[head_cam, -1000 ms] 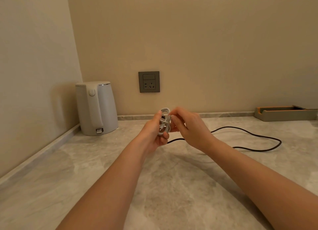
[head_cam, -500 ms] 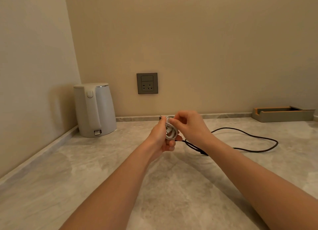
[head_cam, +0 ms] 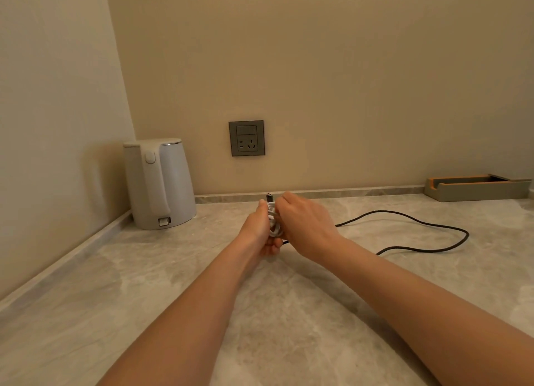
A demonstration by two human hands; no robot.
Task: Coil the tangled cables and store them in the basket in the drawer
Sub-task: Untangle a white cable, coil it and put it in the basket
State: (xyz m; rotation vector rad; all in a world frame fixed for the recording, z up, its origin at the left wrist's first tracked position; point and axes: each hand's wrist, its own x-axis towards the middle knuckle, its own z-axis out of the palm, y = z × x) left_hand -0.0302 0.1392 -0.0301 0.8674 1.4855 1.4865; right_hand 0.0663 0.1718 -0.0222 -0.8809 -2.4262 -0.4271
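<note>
Counter: wht cable btwn fingers

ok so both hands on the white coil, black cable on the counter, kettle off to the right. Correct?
Not quite: the kettle stands on the left, in the corner, as the head view shows. The rest holds: left hand and right hand hold the white coil, and the black cable lies on the counter.

The hands hide most of the white coil and one end of the black cable.
</note>
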